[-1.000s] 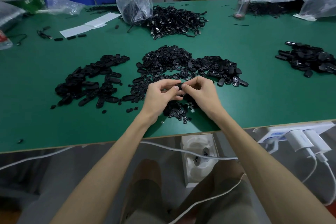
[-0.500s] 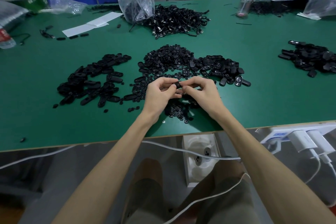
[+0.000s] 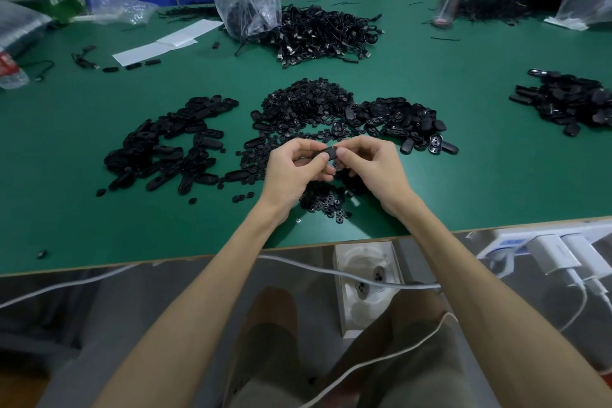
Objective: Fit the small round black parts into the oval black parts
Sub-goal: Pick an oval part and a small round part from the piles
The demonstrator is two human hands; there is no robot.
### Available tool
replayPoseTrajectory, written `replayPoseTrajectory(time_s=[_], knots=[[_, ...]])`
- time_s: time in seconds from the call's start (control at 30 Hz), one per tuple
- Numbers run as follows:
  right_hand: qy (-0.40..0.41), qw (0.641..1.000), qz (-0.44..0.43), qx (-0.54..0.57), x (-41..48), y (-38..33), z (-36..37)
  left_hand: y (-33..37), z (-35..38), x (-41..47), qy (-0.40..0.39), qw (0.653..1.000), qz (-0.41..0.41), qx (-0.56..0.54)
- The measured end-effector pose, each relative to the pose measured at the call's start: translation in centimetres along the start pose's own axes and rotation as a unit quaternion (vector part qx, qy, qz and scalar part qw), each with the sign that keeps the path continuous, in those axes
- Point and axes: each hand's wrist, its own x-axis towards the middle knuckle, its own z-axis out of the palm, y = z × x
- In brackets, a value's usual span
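My left hand (image 3: 294, 170) and my right hand (image 3: 371, 165) meet just below the middle of the frame. Both have their fingers curled, and they pinch opposite ends of one oval black part (image 3: 330, 153) held above the counter (image 3: 463, 182). My fingertips cover most of it, so I cannot tell whether a round piece is already seated inside. I judge this to be the pressing-in step on a single piece.

Right under my hands lies a scatter of small round black parts (image 3: 326, 201), and a bigger central heap (image 3: 308, 103) of them sits just beyond. Touching that heap on its right is the right-hand oval pile (image 3: 405, 119); a few there show open holes, so I take them as unfilled. Left of centre spreads the left pile (image 3: 172, 146) of oval pieces, perhaps finished ones, though they are too small to confirm. Another dark pile (image 3: 569, 99) lies at the right edge. With so many loose parts on both sides, I judge that much of the job remains.
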Motion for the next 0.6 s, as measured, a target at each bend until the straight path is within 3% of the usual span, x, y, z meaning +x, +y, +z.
replayPoseTrajectory(time_s=[0.43,0.6], knots=[[-0.014,1.0,0.021,-0.017,-0.04,0.13,0.16,-0.15,0.34,0.1,0.008,0.996,0.013,0.087],[-0.008,1.0,0.028,-0.007,0.0,0.18,0.17,-0.15,0.13,0.08,0.005,0.998,0.02,0.061]])
